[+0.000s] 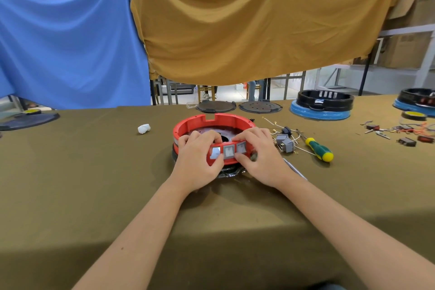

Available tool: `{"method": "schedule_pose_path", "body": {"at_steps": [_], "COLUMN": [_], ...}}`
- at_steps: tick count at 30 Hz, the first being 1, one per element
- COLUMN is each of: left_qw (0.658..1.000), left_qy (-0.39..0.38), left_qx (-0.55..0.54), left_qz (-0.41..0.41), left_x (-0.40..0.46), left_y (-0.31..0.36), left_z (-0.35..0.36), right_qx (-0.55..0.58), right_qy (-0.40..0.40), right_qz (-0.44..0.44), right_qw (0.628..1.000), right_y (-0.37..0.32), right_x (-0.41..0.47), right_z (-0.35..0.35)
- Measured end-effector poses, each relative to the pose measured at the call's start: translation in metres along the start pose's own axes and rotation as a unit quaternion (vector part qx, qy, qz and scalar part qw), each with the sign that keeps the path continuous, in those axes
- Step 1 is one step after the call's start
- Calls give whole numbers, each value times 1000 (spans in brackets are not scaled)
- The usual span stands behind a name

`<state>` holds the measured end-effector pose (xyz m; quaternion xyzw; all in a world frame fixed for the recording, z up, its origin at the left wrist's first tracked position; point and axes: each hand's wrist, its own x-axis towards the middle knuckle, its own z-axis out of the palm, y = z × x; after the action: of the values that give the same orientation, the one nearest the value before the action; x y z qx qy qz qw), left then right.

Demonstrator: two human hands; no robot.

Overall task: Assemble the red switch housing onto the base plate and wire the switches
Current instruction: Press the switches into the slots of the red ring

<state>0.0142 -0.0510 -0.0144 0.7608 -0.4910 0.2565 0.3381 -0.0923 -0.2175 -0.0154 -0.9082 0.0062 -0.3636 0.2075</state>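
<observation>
The red switch housing [213, 122], a round ring, sits on a dark base plate [229, 173] in the middle of the table. Three grey rocker switches [228, 151] are set side by side in its near wall. My left hand [196, 160] grips the ring's near-left rim, fingers curled over the top and thumb under the left switch. My right hand [261, 155] grips the near-right rim the same way, thumb below the right switch. Loose grey switches with wires [284, 143] lie just right of the housing.
A green and yellow screwdriver [319, 149] lies to the right. Further right are small parts and wires [400, 133]. Black housings on blue rings [323, 105] and two dark plates [260, 107] stand at the far edge. A white wad [143, 128] lies left.
</observation>
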Motion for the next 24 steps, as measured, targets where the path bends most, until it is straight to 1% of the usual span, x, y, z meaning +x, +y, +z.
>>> {"method": "schedule_pose_path", "body": {"at_steps": [2, 6, 14, 18, 24], "left_qw": [1000, 1000, 1000, 1000, 1000], "left_qy": [1, 12, 22, 23, 31], "left_qx": [-1, -27, 2, -11, 1], "left_qz": [-5, -11, -12, -11, 2], "left_x": [0, 0, 3, 2, 1], "left_y": [0, 0, 5, 5, 7], "left_z": [1, 1, 3, 2, 1], "right_qx": [7, 56, 15, -6, 2], "right_qy": [0, 8, 27, 39, 45], "right_qz": [2, 25, 27, 24, 22], "right_qw": [1000, 998, 999, 999, 999], "right_y": [0, -1, -4, -5, -2], "right_x": [0, 1, 6, 5, 6], "right_z": [1, 1, 5, 5, 6]}}
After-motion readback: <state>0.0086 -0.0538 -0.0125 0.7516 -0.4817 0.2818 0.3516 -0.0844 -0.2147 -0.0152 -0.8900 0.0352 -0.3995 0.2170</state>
